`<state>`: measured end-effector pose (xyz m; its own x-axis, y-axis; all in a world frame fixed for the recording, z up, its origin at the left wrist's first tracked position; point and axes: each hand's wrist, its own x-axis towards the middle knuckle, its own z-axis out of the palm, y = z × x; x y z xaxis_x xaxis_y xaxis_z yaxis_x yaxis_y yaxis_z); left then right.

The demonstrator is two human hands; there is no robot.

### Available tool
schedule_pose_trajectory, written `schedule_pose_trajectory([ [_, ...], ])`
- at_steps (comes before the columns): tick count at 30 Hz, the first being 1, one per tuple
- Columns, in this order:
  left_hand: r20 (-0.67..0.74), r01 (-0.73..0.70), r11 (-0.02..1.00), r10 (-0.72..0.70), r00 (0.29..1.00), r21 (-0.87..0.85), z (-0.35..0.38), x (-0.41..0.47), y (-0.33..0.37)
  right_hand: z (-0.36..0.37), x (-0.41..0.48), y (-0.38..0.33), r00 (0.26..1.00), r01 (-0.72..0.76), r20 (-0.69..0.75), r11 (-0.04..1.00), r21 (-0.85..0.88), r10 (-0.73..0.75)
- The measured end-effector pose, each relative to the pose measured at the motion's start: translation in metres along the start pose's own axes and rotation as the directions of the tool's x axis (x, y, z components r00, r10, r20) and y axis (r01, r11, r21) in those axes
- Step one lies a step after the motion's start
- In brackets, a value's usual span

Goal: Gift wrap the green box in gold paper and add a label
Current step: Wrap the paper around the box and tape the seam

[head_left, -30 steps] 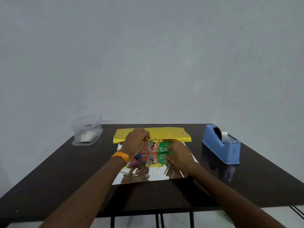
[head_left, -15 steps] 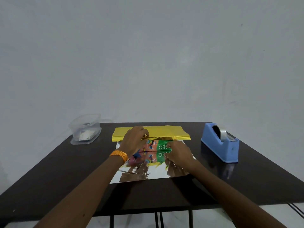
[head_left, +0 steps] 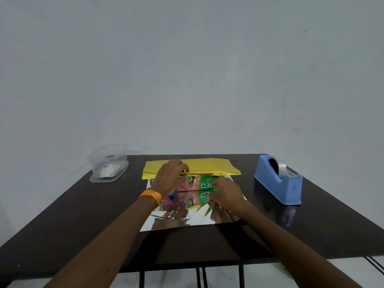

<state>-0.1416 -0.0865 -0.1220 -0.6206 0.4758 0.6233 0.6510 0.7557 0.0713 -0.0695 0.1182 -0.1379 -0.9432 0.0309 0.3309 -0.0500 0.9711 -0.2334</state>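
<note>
Green box [head_left: 204, 185] lies mid-desk on the gold paper [head_left: 199, 168]. The sheet's silver inner side faces up nearer the person & mirrors the box; the far part shows its gold side, w/ its near edge meeting the box's far top edge. Left hand [head_left: 170, 179], w/ orange wristband [head_left: 151, 195]: fingers curled, pinching that gold edge at the box's left. Right hand [head_left: 226, 192]: fingers bent, gripping the box's near face at its right end. Blue tape dispenser [head_left: 278, 181] stands well to the right, clear plastic tub [head_left: 108, 167] far left on the dark desk [head_left: 62, 215].
</note>
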Motion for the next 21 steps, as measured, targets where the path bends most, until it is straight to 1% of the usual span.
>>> schedule_pose_trajectory([
  [3,0.005,0.008,1.0,-0.008,1.0,0.0,0.0,-0.001,0.0,-0.001,-0.001,0.001,1.0,0.014,0.007,1.0,-0.018,-0.014],
  [6,0.018,0.019,1.0,-0.019,1.0,0.002,0.0,-0.001,0.001,-0.003,-0.004,-0.003,0.997,0.078,0.001,0.992,-0.097,-0.078],
  [9,0.02,0.035,0.999,-0.035,0.999,0.009,0.001,-0.001,0.001,-0.014,0.0,-0.016,0.982,0.123,-0.118,0.977,-0.173,-0.144],
  [12,0.022,0.035,0.999,-0.036,0.999,0.009,0.001,-0.001,0.0,-0.023,0.012,-0.025,0.959,0.171,-0.202,0.975,-0.141,-0.198],
  [14,0.025,0.034,0.999,-0.034,0.999,0.007,-0.001,-0.001,0.001,-0.025,0.02,-0.026,0.957,0.195,-0.198,0.976,-0.098,-0.212],
  [16,0.027,0.034,0.999,-0.034,0.999,0.005,-0.001,-0.001,0.001,-0.024,0.029,-0.026,0.964,0.211,-0.149,0.975,-0.065,-0.218],
  [18,0.022,0.032,0.999,-0.032,0.999,-0.003,-0.002,-0.002,0.001,-0.021,0.036,-0.026,0.967,0.222,-0.105,0.971,-0.088,-0.23],
  [21,0.024,0.011,1.0,-0.011,1.0,-0.004,-0.003,-0.005,-0.002,-0.019,0.042,-0.023,0.964,0.225,-0.113,0.966,-0.123,-0.239],
])
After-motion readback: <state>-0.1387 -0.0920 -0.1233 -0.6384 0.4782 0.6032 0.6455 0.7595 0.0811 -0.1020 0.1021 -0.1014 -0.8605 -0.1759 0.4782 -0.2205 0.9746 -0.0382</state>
